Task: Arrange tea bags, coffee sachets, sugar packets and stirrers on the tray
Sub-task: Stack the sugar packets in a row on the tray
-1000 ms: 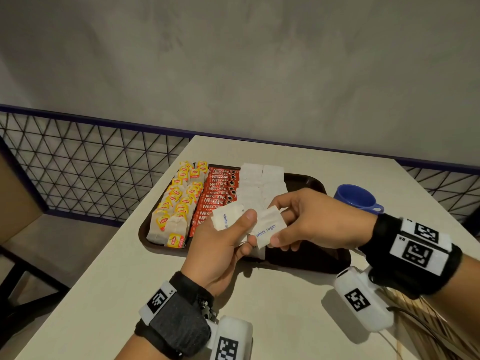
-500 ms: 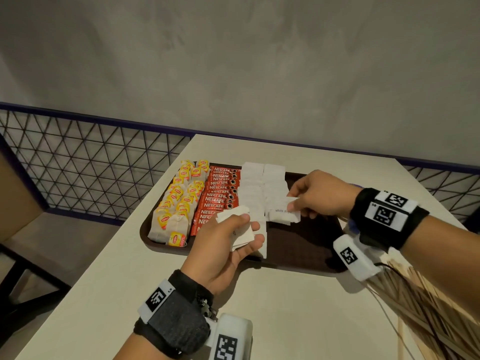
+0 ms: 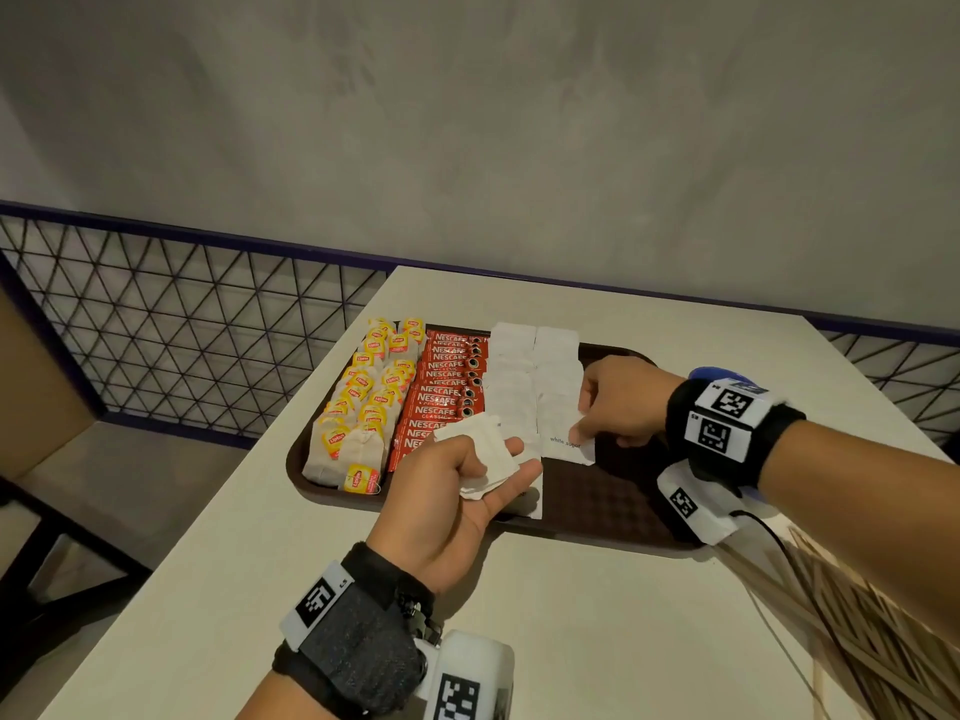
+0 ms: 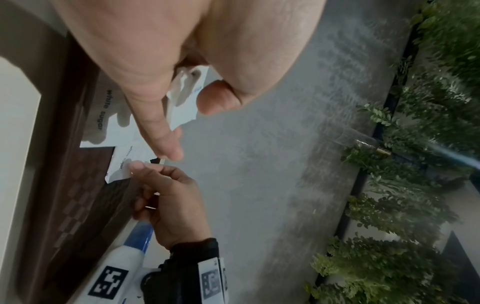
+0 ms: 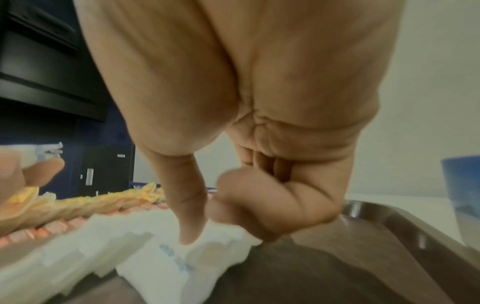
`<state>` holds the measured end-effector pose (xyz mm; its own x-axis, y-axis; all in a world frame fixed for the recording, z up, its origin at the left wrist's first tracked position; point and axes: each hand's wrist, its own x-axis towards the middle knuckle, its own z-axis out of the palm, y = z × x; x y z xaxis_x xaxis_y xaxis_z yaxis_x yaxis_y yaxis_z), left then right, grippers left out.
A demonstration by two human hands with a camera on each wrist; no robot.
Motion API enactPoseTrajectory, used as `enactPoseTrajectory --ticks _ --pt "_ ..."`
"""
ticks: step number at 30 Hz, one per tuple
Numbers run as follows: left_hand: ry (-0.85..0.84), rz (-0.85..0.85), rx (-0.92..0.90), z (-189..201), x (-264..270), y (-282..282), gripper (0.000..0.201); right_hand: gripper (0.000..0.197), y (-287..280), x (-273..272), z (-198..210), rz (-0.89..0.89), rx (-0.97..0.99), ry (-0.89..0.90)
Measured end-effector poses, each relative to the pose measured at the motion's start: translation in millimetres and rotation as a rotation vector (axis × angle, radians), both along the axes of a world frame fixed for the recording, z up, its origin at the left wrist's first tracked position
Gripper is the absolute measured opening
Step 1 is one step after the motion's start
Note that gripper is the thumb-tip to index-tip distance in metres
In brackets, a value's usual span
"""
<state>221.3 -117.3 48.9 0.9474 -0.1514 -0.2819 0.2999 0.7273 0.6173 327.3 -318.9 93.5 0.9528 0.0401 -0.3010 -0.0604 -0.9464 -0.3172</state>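
A dark brown tray (image 3: 613,501) carries yellow-tagged tea bags (image 3: 363,397) on the left, red coffee sachets (image 3: 447,392) beside them, and two columns of white sugar packets (image 3: 535,366). My left hand (image 3: 493,459) hovers over the tray's near edge and grips a small stack of sugar packets (image 4: 187,98) between thumb and fingers. My right hand (image 3: 584,423) pinches one "white sugar" packet (image 3: 566,441) at the near end of the right column, low on the tray. The right wrist view shows the fingertips (image 5: 187,238) on that packet (image 5: 176,265).
A blue cup (image 3: 727,376) stands on the pale table (image 3: 597,641) behind my right wrist, just off the tray's right edge. Wooden stirrers (image 3: 857,626) lie at the table's near right. A mesh railing (image 3: 182,330) runs left of the table.
My right hand took one sugar packet from my left hand, carried it right and lowered it onto the near end of the right sugar column. The left hand barely moved.
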Motion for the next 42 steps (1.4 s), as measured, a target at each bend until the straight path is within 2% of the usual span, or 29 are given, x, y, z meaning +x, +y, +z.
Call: enactPoseTrajectory --ticks 3,7,11,14,18,21,24,27,29,34,37,42 --pt "-0.046 -0.020 -0.025 -1.5 -0.4 -0.4 0.054 0.030 3.4 -8.8 15.3 0.053 -0.015 -0.110" --pt "-0.148 -0.187 -0.012 -0.4 -5.2 -1.8 0.055 0.028 21.1 -39.3 36.6 0.080 0.392 -0.100" --pt "-0.243 -0.288 0.133 2.3 -9.9 -2.2 0.047 0.020 29.5 -64.6 44.3 0.194 0.466 -0.118" --pt "-0.257 -0.253 0.211 1.6 -11.1 -3.7 0.045 0.015 25.4 -70.5 44.3 0.180 0.508 -0.125" --pt "-0.272 -0.153 0.264 1.1 -11.0 -3.9 0.040 0.018 19.4 -76.2 44.0 0.155 0.652 0.013" --pt "-0.209 -0.063 0.238 1.6 -6.7 -3.0 0.027 0.012 13.7 -70.8 42.1 0.094 0.708 -0.043" --pt "-0.106 0.013 0.165 1.1 -1.7 -0.2 0.024 0.009 0.4 -49.8 36.8 0.042 0.545 -0.128" --pt "-0.067 0.025 0.118 2.4 -1.7 1.6 0.033 0.021 -14.9 -28.3 26.3 0.102 0.260 -0.057" --pt "-0.064 0.023 0.115 3.7 -2.5 0.8 0.035 0.021 -18.9 -20.3 19.1 0.126 0.160 0.001" --pt "-0.061 0.035 0.094 3.5 -1.9 -0.7 0.036 0.022 -7.7 -9.6 2.5 0.175 0.069 0.058" --pt "-0.054 0.043 0.091 2.9 -1.9 -0.3 0.034 0.030 0.5 -3.4 -4.8 0.172 0.006 0.048" --pt "-0.034 0.035 0.047 -0.6 0.2 0.5 0.044 0.036 7.0 -7.1 -3.0 0.168 -0.091 -0.030"
